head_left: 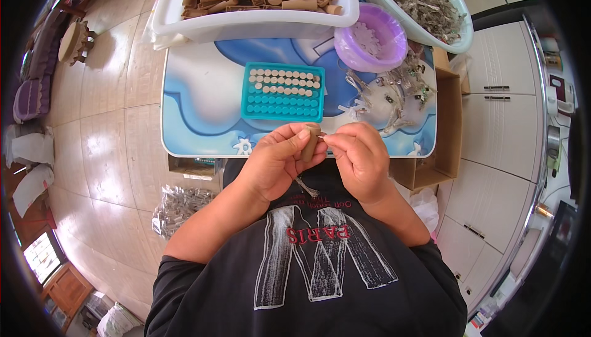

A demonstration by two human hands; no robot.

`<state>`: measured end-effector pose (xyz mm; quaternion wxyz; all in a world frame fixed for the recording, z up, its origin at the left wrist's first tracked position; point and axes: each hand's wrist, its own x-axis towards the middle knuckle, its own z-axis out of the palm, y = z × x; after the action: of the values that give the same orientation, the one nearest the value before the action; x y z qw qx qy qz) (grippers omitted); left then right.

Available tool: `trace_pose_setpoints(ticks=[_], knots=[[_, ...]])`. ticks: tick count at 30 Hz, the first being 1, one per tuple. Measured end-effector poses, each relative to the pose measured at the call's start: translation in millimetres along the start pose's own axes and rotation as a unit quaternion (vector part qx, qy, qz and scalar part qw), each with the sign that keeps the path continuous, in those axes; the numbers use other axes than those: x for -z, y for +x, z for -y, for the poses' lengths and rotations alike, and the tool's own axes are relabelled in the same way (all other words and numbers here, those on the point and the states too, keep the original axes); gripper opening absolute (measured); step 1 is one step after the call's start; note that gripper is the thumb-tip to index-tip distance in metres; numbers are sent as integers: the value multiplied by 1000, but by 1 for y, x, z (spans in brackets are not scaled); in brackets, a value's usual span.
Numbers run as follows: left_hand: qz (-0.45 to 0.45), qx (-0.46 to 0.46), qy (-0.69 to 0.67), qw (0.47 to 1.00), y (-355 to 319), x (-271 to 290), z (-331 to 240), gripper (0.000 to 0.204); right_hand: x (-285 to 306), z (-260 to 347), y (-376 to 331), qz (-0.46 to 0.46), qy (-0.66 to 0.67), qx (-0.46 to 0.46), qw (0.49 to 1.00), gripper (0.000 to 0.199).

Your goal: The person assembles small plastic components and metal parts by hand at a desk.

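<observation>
My left hand (280, 155) is closed round a brown, tube-like plastic piece (311, 146), held upright just off the table's near edge. My right hand (359, 157) pinches something small and pale against the side of that piece; the fingers mostly cover it. Below my left hand hangs a thin bundle of wires (306, 187), its upper end hidden by the hand. Just beyond both hands lies a teal tray (245, 100) with rows of round slots. Small round whitish pieces (284, 82) fill its far rows, while the near rows show teal.
A white tub (255, 29) of brown pieces stands at the back. Right of it are a purple bowl (381, 61) with white bits and a pale basin (465, 32) of wired parts. Loose wired parts (394, 97) lie on the table's right; a cardboard box (448, 127) stands beside it.
</observation>
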<state>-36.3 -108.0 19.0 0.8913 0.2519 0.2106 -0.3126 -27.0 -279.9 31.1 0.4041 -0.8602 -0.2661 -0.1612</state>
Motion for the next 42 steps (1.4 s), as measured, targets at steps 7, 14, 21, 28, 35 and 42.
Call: trace_pose_setpoints(ticks=[7,14,21,28,35,42], knots=[[20,-4,0,1000,2,4,1,17,0,-1,0,4,7,8,1000,27],[25,-6,5,1000,1,2,2,16,2,2,3,22,2,6,1000,22],[-32,4,28,999,0,-8,-1,17,0,2,3,22,17,-50,998,19],[-18,17,19,1000,0,-3,0,20,0,-4,-4,9,47,-41,998,16],[-26,27,31,999,-2,-5,7,24,0,-2,-3,23,11,-21,999,14],[-3,8,12,1000,-1,-3,9,23,-2,-3,-4,13,0,3,1000,16]])
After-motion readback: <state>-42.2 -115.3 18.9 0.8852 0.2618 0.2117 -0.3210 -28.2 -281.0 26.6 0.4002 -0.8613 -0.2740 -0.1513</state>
